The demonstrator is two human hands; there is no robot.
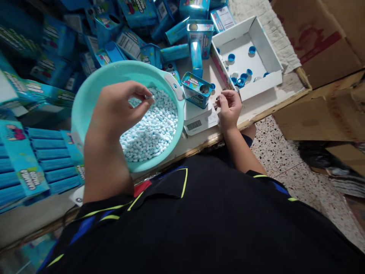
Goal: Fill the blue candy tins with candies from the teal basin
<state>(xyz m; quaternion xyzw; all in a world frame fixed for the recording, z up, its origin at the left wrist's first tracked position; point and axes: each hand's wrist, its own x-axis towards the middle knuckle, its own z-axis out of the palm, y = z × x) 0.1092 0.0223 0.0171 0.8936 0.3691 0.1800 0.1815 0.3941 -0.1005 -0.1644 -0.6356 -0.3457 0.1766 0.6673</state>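
My left hand [118, 104] hovers over the turquoise basin [82, 91]. Its thumb and fingertips are pinched together, with a small pale candy showing between them. Many small light-blue and white candies [154, 131] lie in the basin. Right of it, a blue tin [196, 91] with a round opening on top sits on a white digital scale [196, 123]. My right hand [230, 108] is beside the scale, fingers curled and thumb pressed in; what they hold, if anything, is hidden. A small blue cap [212, 86] lies just behind the tin.
A white open box [259, 85] with several blue caps [242, 77] stands at the right. Piled blue tins [137, 13] fill the back. Filled blue display boxes [31, 163] line the left. Beyond the table's wooden edge [256, 114] are cardboard boxes [319, 108].
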